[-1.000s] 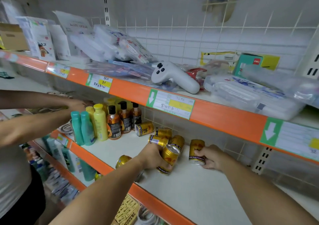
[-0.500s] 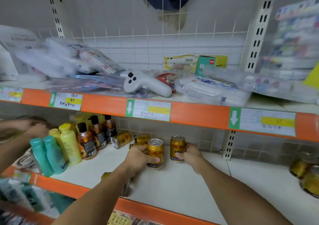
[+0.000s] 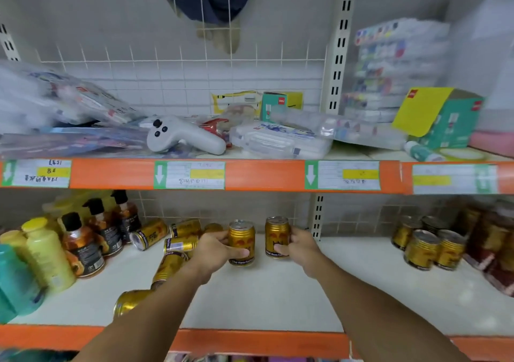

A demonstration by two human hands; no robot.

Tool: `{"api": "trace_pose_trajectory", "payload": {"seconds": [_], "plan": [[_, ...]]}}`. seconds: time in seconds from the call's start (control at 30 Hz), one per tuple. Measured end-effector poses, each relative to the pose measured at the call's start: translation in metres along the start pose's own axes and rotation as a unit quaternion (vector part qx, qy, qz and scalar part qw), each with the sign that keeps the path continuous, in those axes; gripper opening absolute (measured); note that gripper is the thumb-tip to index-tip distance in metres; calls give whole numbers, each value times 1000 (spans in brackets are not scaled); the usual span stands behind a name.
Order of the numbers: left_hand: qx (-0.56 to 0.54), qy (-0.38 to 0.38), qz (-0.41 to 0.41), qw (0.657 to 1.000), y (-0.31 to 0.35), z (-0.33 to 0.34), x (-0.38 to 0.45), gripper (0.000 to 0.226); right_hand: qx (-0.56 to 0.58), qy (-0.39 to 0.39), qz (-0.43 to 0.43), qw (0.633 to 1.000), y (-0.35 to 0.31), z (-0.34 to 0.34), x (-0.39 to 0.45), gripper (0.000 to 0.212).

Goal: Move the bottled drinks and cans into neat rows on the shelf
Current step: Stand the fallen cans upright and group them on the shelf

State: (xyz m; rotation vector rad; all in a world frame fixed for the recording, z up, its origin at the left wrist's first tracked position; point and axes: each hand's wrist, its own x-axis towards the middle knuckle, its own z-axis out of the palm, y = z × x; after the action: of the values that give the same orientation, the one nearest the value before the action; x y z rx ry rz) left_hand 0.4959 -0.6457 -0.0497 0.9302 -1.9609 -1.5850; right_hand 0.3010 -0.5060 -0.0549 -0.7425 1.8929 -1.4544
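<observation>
On the far left of the lower shelf (image 3: 278, 300) the bottled drinks are standing in a bunch: teal bottles (image 3: 14, 284) at the edge, pale yellow bottles (image 3: 46, 253) beside them, then dark-capped amber bottles (image 3: 83, 246) running towards the back wall. Just right of those, a heap of gold cans (image 3: 167, 242) is lying on its sides, pointing every which way, with one more tipped can (image 3: 129, 302) near the front lip.

The person's left hand (image 3: 215, 250) is wrapping its fingers and thumb round an upright gold can (image 3: 242, 240), and the right hand (image 3: 299, 246) is gripping a second upright can (image 3: 276, 235) just beside it; both look to be sitting on the shelf, though I cannot tell for certain. A gap is showing between the two.

To do this step well, I would say the pair should be nudged together until their sides are touching, squared to the back wall, and let go only once each base is sitting flat. The left forearm is passing right over the fallen cans, so it is worth lifting clear when drawing back, or they may roll off the front. Further right, a standing cluster of cans (image 3: 428, 246) is offering a line to match.
</observation>
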Motion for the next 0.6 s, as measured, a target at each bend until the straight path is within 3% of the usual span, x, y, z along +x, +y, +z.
{"api": "trace_pose_trajectory", "payload": {"seconds": [0.47, 0.6], "plan": [[5, -44, 17, 999, 49, 115, -14, 38, 39, 29, -28, 998, 12, -124, -65, 62], [5, -74, 20, 997, 57, 152, -22, 41, 50, 44, -19, 998, 25, -161, -84, 52]]}}
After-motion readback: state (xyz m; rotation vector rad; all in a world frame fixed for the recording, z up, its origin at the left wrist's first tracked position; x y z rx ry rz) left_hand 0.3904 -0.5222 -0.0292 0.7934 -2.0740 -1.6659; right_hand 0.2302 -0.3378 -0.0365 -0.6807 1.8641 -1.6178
